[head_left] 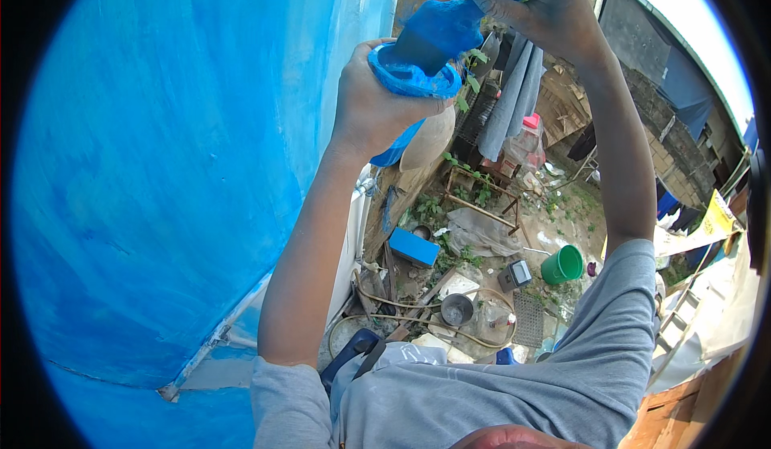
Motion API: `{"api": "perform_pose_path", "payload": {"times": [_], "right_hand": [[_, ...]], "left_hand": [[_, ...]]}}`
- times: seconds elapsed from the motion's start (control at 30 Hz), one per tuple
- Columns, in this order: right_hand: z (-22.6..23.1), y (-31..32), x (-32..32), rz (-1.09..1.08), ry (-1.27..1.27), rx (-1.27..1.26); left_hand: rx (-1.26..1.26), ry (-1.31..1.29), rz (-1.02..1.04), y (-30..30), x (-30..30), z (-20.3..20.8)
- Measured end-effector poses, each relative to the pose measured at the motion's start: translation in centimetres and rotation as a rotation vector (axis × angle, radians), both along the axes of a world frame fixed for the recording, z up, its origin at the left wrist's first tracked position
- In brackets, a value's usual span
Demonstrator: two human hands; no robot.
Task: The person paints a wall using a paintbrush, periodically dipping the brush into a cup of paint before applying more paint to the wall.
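Two grips: your left hand (361, 112) clasps blue cup (418, 87), right hand (558, 19) holds paintbrush (442, 31); blue wall (177, 144) left of both.

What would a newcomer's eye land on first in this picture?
The bright blue wall fills most of the left side. Near top centre, the left hand holds a blue-smeared container, and the right hand a blue-coated paintbrush at its mouth. Lower down, right of centre, a green bucket stands out.

wide blue-caked brush (446, 31) slants down into the mouth of a blue-smeared cup (422, 89).
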State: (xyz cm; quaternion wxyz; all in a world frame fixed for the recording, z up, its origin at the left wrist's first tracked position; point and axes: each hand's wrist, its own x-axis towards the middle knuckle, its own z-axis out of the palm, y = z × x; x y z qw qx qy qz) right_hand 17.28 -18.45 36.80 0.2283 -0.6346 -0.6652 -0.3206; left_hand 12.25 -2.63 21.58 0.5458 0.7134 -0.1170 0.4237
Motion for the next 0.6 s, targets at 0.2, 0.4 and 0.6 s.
{"api": "perform_pose_path", "payload": {"times": [0.2,0.4,0.6], "right_hand": [[-0.2,-1.1,0.7,-0.025,0.001,0.011],[-6.8,-1.9,4.8,0.074,0.562,0.351],[-17.0,-0.5,8.0,0.212,1.588,0.588]], "left_hand": [[0.040,-0.010,0.011,0.1,0.6,-0.5],[-0.135,0.059,-0.121,0.4,-0.2,-2.5],[-0.074,0.113,0.009,0.8,-0.6,-5.3]]}}
